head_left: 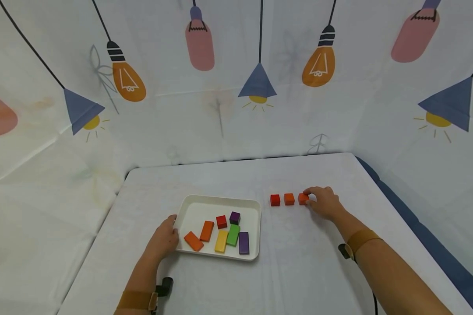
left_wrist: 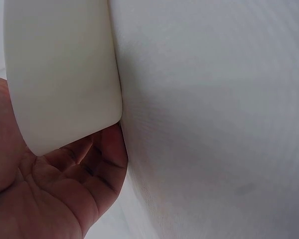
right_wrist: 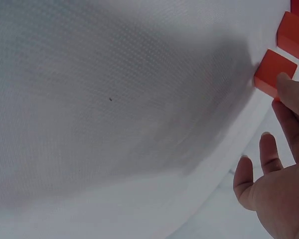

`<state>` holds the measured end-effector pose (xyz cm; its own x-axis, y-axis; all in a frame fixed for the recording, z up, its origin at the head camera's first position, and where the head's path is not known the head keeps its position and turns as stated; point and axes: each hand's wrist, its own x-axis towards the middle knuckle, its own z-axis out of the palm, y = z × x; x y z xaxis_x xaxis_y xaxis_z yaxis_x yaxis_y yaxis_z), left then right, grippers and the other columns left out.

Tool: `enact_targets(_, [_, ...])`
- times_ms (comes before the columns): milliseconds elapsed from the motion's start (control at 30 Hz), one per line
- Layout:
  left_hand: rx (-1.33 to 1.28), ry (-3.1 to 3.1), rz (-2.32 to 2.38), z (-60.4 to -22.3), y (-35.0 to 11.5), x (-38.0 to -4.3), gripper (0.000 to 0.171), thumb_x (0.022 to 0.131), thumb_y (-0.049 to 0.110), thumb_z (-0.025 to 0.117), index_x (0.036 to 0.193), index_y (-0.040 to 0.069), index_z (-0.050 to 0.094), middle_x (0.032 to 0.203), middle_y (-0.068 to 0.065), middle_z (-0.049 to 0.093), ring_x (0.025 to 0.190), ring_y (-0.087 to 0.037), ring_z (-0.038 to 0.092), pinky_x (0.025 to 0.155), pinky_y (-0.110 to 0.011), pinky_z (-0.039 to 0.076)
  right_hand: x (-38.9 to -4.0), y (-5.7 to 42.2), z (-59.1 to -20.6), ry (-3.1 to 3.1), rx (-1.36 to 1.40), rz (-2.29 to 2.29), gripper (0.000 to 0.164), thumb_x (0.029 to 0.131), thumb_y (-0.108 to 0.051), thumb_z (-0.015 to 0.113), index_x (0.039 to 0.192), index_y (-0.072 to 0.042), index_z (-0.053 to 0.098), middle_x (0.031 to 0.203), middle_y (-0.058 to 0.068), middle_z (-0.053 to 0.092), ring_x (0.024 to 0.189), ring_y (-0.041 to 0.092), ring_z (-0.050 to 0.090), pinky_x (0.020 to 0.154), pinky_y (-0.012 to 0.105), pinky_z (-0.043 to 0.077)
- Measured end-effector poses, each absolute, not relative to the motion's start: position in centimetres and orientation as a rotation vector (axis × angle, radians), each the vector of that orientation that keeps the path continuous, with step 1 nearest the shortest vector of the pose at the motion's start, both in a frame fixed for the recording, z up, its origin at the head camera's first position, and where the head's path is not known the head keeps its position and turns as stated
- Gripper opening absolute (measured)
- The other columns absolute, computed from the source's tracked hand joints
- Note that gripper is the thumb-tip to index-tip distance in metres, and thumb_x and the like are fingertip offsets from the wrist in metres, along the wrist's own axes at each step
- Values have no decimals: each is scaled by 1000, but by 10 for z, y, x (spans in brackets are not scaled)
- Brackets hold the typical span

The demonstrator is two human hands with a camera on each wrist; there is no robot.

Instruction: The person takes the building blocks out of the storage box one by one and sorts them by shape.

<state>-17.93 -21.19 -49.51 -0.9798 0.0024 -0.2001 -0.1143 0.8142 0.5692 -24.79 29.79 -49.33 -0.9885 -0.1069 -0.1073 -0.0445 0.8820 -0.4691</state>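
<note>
My left hand (head_left: 166, 238) grips the left side of a white tray (head_left: 209, 206), its fingers curled at the tray's corner in the left wrist view. On the table to the right, my right hand (head_left: 324, 202) pinches an orange cube (head_left: 302, 199) between thumb and index finger, the other fingers spread away. That cube is the rightmost of a short row, beside another orange cube (head_left: 289, 199) and a red cube (head_left: 275, 200), with small gaps between them. In the right wrist view the pinched cube sits close over the white cloth.
Inside the tray lie orange blocks (head_left: 206, 231), a red cube (head_left: 221, 222), a purple cube (head_left: 234, 218), a yellow block (head_left: 221, 241), a green block (head_left: 233, 235) and a purple block (head_left: 244, 243). White cloth (head_left: 284, 262) covers the table; a lamp-patterned curtain (head_left: 228, 122) hangs behind.
</note>
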Motion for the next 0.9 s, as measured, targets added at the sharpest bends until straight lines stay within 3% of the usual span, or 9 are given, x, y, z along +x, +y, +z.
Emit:
enact_targets(333, [-93,2811,907,-494,-213,-177,50,109,1,44,156,-14,36,153,-37,46,142,-51,46,116,-66,36,-250,291,-486,2964,-158,-666,43,101,-14,75,141,-2,66,143,26,62,123,47,48,97,68,46])
enact_targets(600, [-83,2817,899,-494,-215,-174,50,109,1,44,156,-14,35,154,-36,45,143,-50,46,116,-66,36,-250,290,-489,2939,-164,-661,39,101,-13,75,138,-3,69,137,24,66,120,46,47,89,59,47])
enact_targets(900, [-101,2808,908,-498,-213,-178,51,109,2,44,157,-12,35,155,-35,46,142,-49,46,117,-65,36,-248,262,-467,2902,-191,-770,44,102,-15,71,145,-6,65,145,24,60,127,46,44,93,61,49])
